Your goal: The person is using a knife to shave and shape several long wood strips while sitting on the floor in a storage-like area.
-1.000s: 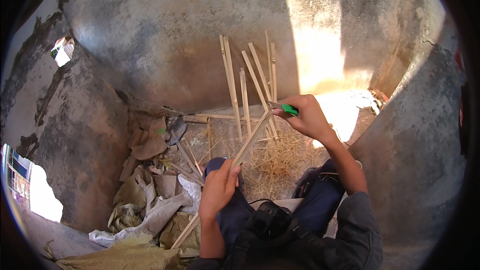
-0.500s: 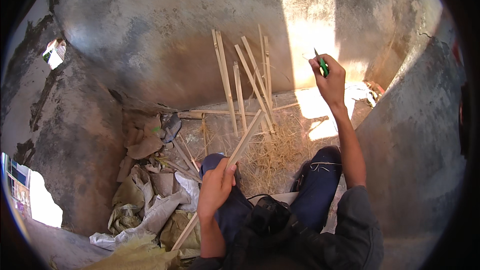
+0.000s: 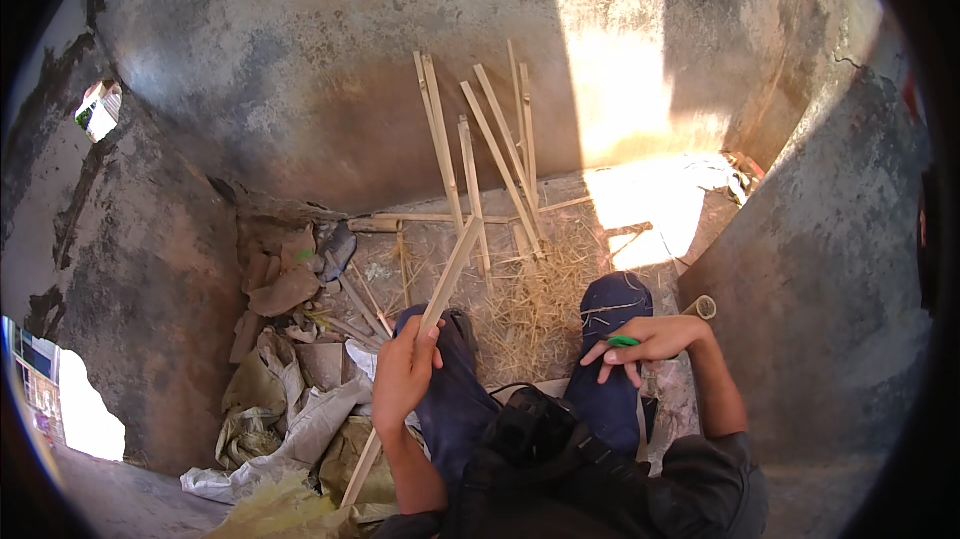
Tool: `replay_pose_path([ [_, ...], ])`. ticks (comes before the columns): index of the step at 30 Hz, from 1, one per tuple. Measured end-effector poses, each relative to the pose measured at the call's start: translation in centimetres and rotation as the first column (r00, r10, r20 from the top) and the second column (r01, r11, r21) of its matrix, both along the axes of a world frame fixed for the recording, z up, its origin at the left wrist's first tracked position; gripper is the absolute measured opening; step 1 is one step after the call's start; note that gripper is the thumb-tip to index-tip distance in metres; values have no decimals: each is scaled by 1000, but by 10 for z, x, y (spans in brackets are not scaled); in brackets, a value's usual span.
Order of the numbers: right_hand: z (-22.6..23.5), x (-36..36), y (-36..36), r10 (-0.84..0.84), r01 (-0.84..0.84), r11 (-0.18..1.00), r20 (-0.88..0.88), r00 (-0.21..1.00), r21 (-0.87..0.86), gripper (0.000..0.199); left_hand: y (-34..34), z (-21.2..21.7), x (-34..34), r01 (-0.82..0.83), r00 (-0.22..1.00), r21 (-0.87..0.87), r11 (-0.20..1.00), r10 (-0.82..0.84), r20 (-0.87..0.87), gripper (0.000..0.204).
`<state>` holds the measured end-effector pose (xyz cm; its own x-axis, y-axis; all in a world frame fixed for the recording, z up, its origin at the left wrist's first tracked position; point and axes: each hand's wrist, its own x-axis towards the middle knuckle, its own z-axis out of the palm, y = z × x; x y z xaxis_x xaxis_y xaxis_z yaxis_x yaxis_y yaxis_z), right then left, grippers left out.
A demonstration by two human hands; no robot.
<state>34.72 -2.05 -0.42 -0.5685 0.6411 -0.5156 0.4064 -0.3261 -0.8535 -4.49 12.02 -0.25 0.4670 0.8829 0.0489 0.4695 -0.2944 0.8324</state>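
Note:
My left hand [image 3: 404,371] grips a long pale bamboo strip [image 3: 447,279] that runs from beside my left hip up toward the wall. My right hand [image 3: 648,341] rests on my right knee and is closed on a small green-handled tool [image 3: 622,342]. Several more bamboo strips [image 3: 480,154] lean upright against the grey concrete wall ahead of me. Dry straw-like shavings [image 3: 535,304] lie on the ground between my knees.
Crumpled sacks and cloth [image 3: 290,419] with brown scraps [image 3: 285,284] are piled at my left. Rough concrete walls [image 3: 820,269] close in on both sides. A sunlit patch [image 3: 640,204] falls on the floor at right. A short bamboo tube [image 3: 702,307] lies by my right knee.
My right hand with the green tool has come down from in front of the wall to rest on my right knee. My left hand has kept its hold on the strip.

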Motion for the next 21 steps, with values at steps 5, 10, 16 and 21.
replay_pose_path([
  [5,-60,23,13,-668,664,725,-50,743,182,59,-2,4,-5,-31,999,-66,997,29,-28,30],
  [10,-50,91,53,-917,616,-97,-311,251,782,50,-4,-2,-4,18,999,-36,999,-17,35,29],
  [16,0,21,29,-295,280,951,126,947,128,52,-6,-8,0,35,999,-39,999,-33,42,29],
  [21,-45,30,67,-694,235,655,449,563,718,49,-8,-8,5,61,998,-35,998,-60,29,29],
])
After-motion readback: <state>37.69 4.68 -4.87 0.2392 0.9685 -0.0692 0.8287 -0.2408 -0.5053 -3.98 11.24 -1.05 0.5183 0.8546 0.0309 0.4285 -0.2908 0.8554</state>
